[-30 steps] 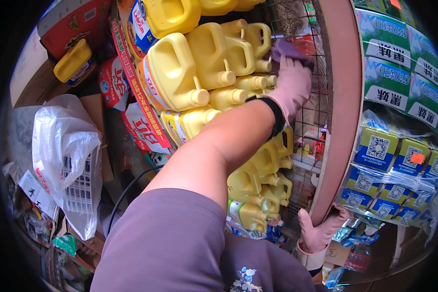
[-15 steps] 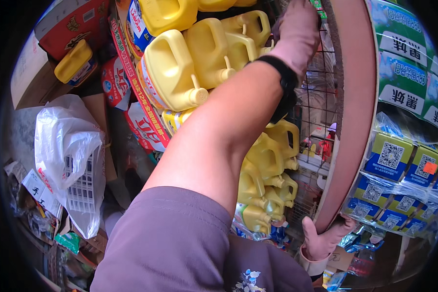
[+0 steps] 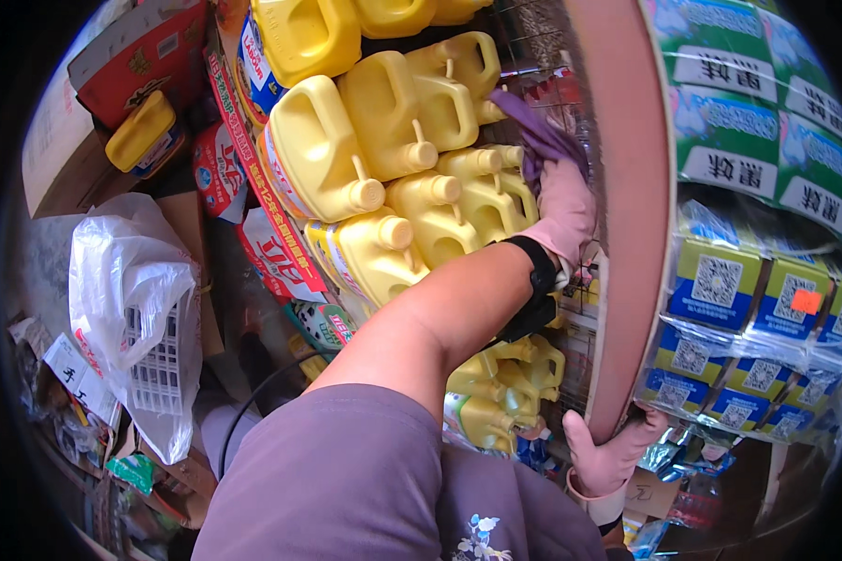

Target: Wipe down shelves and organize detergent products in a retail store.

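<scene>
My left hand (image 3: 567, 208), in a pink glove with a black band at the wrist, is closed on a purple cloth (image 3: 539, 136). It presses the cloth against a wire mesh (image 3: 589, 112), beside a long pinkish board (image 3: 629, 187). My right hand (image 3: 610, 455), also gloved in pink, grips the lower end of that board, thumb on one side and fingers on the other. Left of my left hand stand rows of yellow jugs (image 3: 320, 140) with handles and caps. My left forearm hides part of the lower jugs.
Wrapped green packs (image 3: 730, 122) and blue-and-yellow boxes (image 3: 711, 271) are stacked right of the board. At the left are a white plastic bag (image 3: 126, 252) with a grid-like thing inside, a red carton (image 3: 140, 61) and a lone yellow jug (image 3: 146, 131). Clutter lies at lower left.
My left hand has moved down along the mesh, and the purple cloth now shows clearly. The board and packs sit further left in view. My right hand stays at the board's end.
</scene>
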### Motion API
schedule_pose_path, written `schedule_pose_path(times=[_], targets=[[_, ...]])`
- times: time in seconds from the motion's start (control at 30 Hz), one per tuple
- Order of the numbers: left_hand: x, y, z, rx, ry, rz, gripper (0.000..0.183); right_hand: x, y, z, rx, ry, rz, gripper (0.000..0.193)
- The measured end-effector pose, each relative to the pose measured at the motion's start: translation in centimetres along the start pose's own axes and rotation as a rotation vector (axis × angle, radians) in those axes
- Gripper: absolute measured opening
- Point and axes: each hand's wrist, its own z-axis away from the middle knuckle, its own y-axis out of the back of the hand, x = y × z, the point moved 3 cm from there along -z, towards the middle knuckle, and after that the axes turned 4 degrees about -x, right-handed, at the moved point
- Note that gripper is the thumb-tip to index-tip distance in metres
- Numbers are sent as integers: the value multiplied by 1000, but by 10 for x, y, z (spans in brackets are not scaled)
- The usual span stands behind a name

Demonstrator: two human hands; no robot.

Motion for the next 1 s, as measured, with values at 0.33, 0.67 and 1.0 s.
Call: schedule_pose_path(times=[0.33,0.67,1.0], targets=[[-36,-1,55,-383,-111,161,25,-15,3,-12,-13,237,-54,72],[-43,33,70,-706,83,803,25,-27,15,-25,82,390,-104,59],[21,143,12,-949,18,1587,26,-34,14,-24,173,368,-129,54]])
